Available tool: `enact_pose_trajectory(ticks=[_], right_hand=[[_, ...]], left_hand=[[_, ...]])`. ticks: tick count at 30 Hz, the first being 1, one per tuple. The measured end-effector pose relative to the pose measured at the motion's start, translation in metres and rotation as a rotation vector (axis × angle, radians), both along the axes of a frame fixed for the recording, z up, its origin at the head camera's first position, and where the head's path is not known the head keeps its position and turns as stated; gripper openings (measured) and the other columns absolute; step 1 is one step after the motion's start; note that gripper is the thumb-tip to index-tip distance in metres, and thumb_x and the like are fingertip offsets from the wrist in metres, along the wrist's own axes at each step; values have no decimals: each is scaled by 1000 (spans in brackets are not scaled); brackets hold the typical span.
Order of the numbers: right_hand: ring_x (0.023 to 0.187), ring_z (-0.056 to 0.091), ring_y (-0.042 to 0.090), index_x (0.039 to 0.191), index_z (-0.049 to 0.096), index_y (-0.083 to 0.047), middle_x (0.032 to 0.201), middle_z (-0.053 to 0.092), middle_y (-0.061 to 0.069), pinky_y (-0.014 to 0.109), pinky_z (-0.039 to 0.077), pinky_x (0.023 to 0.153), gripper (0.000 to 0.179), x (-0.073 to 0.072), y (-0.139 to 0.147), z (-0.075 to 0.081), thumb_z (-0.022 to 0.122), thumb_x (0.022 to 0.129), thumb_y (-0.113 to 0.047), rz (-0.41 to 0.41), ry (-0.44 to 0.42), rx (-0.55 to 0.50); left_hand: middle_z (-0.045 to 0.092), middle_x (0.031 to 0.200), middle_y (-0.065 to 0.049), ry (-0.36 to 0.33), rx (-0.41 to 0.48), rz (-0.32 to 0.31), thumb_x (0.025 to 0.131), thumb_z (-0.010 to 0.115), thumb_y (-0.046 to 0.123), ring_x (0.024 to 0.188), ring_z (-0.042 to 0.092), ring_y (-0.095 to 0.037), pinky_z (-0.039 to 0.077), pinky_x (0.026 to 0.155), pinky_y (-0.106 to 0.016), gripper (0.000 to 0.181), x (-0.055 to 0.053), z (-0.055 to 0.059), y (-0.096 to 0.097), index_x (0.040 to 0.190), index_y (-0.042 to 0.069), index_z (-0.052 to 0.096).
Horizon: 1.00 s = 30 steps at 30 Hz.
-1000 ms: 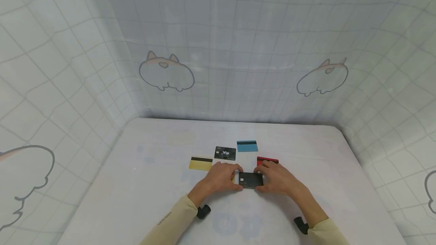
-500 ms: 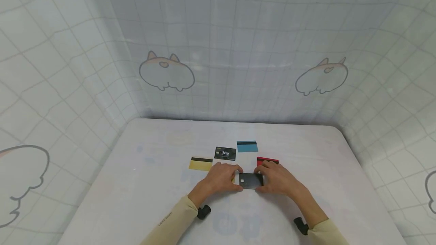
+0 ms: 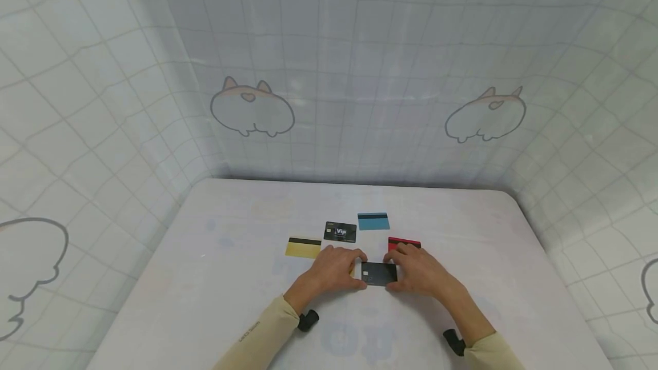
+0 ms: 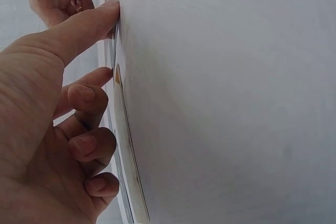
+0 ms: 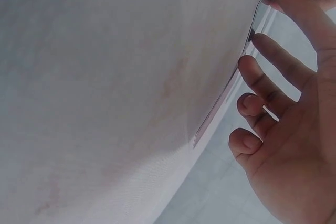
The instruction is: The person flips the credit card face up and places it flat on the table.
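A dark grey bank card (image 3: pixel 378 274) with a small pale chip lies flat on the white table between both hands. My left hand (image 3: pixel 333 268) pinches its left end, with thumb at the near edge and index finger at the far edge. At the right end, my right hand (image 3: pixel 417 270) grips it the same way. Part of a yellow card (image 3: pixel 352 271) peeks out from under the left hand. Right-hand fingers overlap a red card (image 3: pixel 406 240) with a dark stripe. In both wrist views, the other fingers (image 4: pixel 92 146) curl loosely close over the table.
Beyond the hands lie a yellow striped card (image 3: pixel 303 248), a black Vip card (image 3: pixel 340 232) and a blue striped card (image 3: pixel 373 222). The white table (image 3: pixel 231 278) is enclosed at the back and sides by a grid-patterned curtain (image 3: pixel 339 101).
The dark grey card has shifted very slightly toward the person. Both hands keep nearly the same place and hold, and the other cards stay where they were.
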State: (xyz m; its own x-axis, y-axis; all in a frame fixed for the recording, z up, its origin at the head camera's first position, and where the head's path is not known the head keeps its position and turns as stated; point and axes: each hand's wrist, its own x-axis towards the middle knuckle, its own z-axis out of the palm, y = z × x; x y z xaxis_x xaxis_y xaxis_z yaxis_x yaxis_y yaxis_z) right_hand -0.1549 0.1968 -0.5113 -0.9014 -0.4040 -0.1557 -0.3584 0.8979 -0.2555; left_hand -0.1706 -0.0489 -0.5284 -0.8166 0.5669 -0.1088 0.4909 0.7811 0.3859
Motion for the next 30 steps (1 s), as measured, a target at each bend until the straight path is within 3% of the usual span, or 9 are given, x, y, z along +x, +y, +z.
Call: enact_pose_trajectory(ticks=[9, 15, 17, 22, 27, 30], right_hand=[[106, 56, 16, 114, 69, -31, 108, 59, -9, 48, 49, 98, 57, 0, 1, -1, 90, 66, -53, -9, -11, -7], [104, 56, 15, 116, 69, -29, 115, 61, -7, 45, 50, 93, 56, -2, 6, 3, 88, 69, -52, -36, -27, -46], [104, 57, 16, 118, 68, -29, 116, 61, -6, 44, 51, 90, 57, -3, 11, 6, 88, 70, -51, -69, -37, -64], [100, 56, 16, 122, 66, -25, 109, 60, -5, 44, 53, 87, 58, -11, 27, 11, 88, 72, -46, -129, -57, -97], [99, 56, 16, 125, 65, -20, 109, 60, -3, 41, 54, 84, 61, -17, 45, 9, 88, 73, -44, -176, -61, -99], [103, 55, 19, 127, 64, -18, 113, 60, 0, 43, 55, 85, 63, -20, 54, 6, 88, 73, -43, -220, -80, -112]], left_hand=[[58, 78, 16, -17, 5, 3, 78, 82, 55, 75, 51, -8, 41, 85, -40, 57, 0, 1, 1, 125, 30, 66], [72, 103, 11, 42, 10, -2, 78, 78, 61, 87, 60, -9, 43, 88, -41, 59, -1, 2, 2, 126, 29, 67], [72, 95, 12, 70, 21, -2, 79, 77, 62, 84, 60, -8, 44, 92, -44, 59, -2, 2, 3, 127, 28, 67], [53, 68, 17, 122, 28, 4, 83, 73, 62, 70, 52, -3, 46, 93, -47, 59, -12, 1, 11, 131, 28, 65], [56, 72, 17, 148, 11, 9, 85, 72, 61, 71, 52, -2, 46, 85, -39, 57, -22, 0, 24, 132, 28, 64], [60, 76, 16, 139, 0, 15, 87, 70, 59, 74, 55, -2, 47, 90, -41, 56, -27, -1, 33, 133, 29, 63]])
